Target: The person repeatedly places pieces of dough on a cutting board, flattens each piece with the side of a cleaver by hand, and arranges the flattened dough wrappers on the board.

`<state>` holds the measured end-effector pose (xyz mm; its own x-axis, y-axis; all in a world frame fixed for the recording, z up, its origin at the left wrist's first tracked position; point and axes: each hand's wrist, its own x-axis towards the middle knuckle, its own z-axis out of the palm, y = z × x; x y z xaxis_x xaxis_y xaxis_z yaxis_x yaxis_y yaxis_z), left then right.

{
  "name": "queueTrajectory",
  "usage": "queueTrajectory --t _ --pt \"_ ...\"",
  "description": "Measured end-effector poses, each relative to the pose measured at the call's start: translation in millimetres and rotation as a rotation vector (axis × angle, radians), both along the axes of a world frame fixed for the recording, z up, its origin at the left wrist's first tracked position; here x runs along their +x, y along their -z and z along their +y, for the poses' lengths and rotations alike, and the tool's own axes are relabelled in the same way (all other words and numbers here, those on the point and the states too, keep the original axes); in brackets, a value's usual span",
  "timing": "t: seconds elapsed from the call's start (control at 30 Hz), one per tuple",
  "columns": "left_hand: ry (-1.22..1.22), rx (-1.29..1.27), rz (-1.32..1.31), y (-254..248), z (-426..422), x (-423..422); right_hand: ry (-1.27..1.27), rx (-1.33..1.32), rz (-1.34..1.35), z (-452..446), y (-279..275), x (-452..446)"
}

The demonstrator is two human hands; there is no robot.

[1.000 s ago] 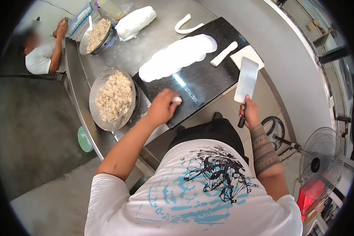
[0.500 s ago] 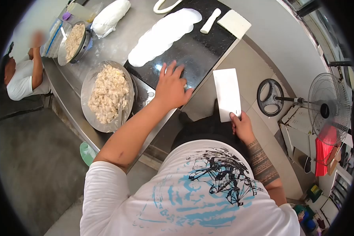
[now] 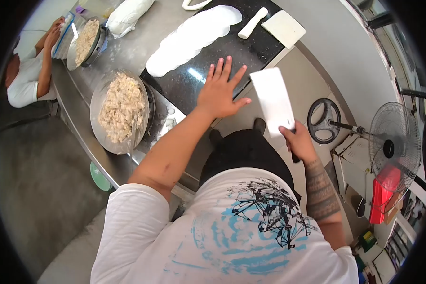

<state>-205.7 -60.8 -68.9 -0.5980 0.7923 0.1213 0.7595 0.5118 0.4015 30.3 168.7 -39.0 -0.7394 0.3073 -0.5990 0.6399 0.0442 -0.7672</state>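
My left hand [image 3: 220, 92] is open with its fingers spread over the near edge of the black slab [image 3: 175, 87]; whether it touches the slab I cannot tell. In my right hand [image 3: 299, 142] is the handle of a wide-bladed cleaver [image 3: 272, 102], held up beside the slab's right corner. Overlapping thin white rounds [image 3: 191, 40] lie in a row across the slab. To their right are a short white dough strip [image 3: 253, 22] and a pale square block [image 3: 284, 29]. A curved dough strip [image 3: 196, 4] shows at the top edge.
A bowl of chunky filling [image 3: 122, 106] stands left of the slab on the metal table [image 3: 123, 54]. Farther back are a second bowl of filling [image 3: 86, 42] and a large white dough lump [image 3: 128, 16]. A co-worker [image 3: 31, 75] is at the far left. A fan [image 3: 394, 146] stands right.
My left hand, earlier pinching a small white piece at the slab's near edge, has opened and moved right. The cleaver has come down and left, its blade turned. The view has shifted.
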Motion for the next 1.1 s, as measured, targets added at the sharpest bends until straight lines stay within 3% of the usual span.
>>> queueTrajectory --t 0.03,0.13,0.2,0.23,0.33,0.47,0.57,0.73,0.93,1.03,1.1 --pt "0.022 0.116 -0.075 0 -8 -2 -0.106 -0.003 -0.031 5 -3 -20" --pt "-0.347 0.707 -0.524 23 -24 -36 -0.4 0.064 0.036 -2 -10 -78" --pt "-0.389 0.391 -0.167 -11 -43 -53 -0.582 0.087 0.154 -15 2 -109" --pt "-0.29 0.105 0.087 -18 -46 -60 -0.673 0.078 0.226 -22 20 -123" --pt "0.287 -0.237 0.203 -11 -53 -56 -0.817 0.018 0.218 -42 38 -142" --pt "0.207 -0.239 0.086 -14 -42 -26 -0.851 0.082 0.246 -35 43 -119" --pt "0.171 -0.228 0.016 -7 -26 10 -0.846 0.02 0.122 -17 25 -99" --pt "0.123 -0.292 -0.016 -8 -11 -17 -0.858 0.058 0.012 -9 22 -126" --pt "0.117 -0.183 0.241 1 -11 -75 -0.812 0.336 0.275 -12 24 -161" --pt "0.184 -0.084 0.337 3 -12 -107 -0.776 0.409 0.256 -20 4 -195" --pt "0.252 -0.034 0.341 3 -10 -121 -0.69 0.322 0.131 -33 -3 -180"
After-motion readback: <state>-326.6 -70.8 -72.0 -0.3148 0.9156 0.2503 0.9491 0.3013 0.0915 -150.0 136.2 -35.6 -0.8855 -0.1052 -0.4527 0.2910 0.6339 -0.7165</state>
